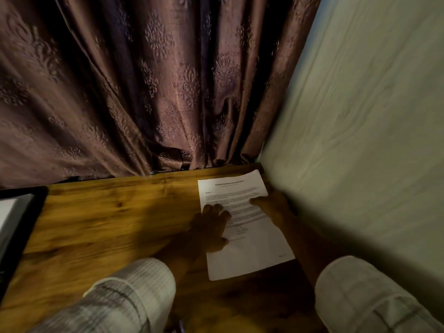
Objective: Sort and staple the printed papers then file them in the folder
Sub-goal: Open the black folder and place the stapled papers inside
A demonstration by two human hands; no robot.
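A printed white paper [249, 251] lies on the wooden table [108, 224] at the right, close to the wall. My left hand [209, 227] rests flat on the sheet's left edge, fingers spread. At the sheet's right edge is my right hand [271, 203], its thumb lying on top of the paper; the fingers are hidden at the edge. A black folder [21, 212] with a white sheet inside lies open at the table's far left. No stapler is visible.
A brown patterned curtain [144, 92] hangs behind the table's far edge. A pale wall [360, 140] closes off the right side, right beside the paper. Bare wood lies between the folder and the paper.
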